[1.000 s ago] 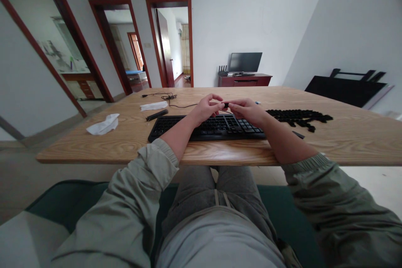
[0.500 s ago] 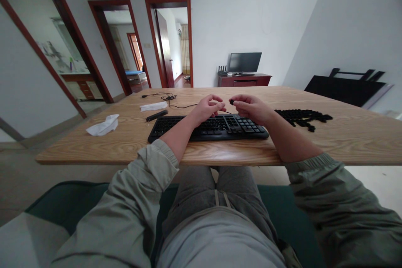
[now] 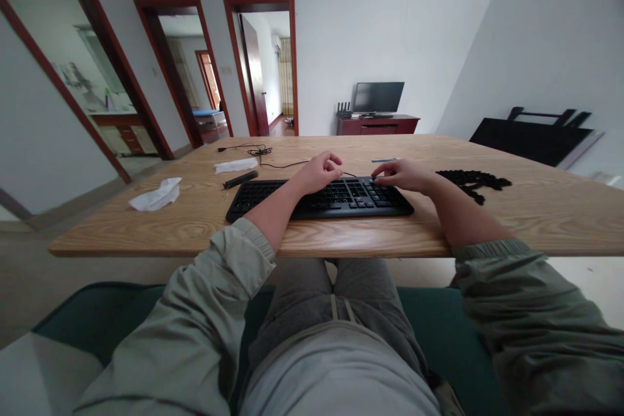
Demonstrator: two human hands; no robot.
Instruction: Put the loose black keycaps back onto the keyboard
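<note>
A black keyboard (image 3: 361, 205) lies near the table's front edge, its keycaps partly removed. Over its middle hovers my left hand (image 3: 319, 173), loosely curled with fingers apart and nothing visible in it. At the keyboard's upper right, my right hand (image 3: 402, 175) pinches a small black keycap (image 3: 374, 177) between thumb and fingertips, right at the key area. Whether the keycap is seated there I cannot tell. To the right of that hand is a spread of loose black keycaps (image 3: 480, 181).
Left of the keyboard lie a dark bar-shaped piece (image 3: 240, 179), a folded white tissue (image 3: 236, 166) and a crumpled one (image 3: 156, 195). A coiled cable (image 3: 259, 151) lies behind. A thin blue stick (image 3: 384, 160) sits beyond my right hand, on the wooden table (image 3: 121, 234).
My right hand has moved down and right from in front of my left hand, bringing the keycap to the keyboard's upper right. The blue stick is now uncovered. My left hand has barely shifted.
</note>
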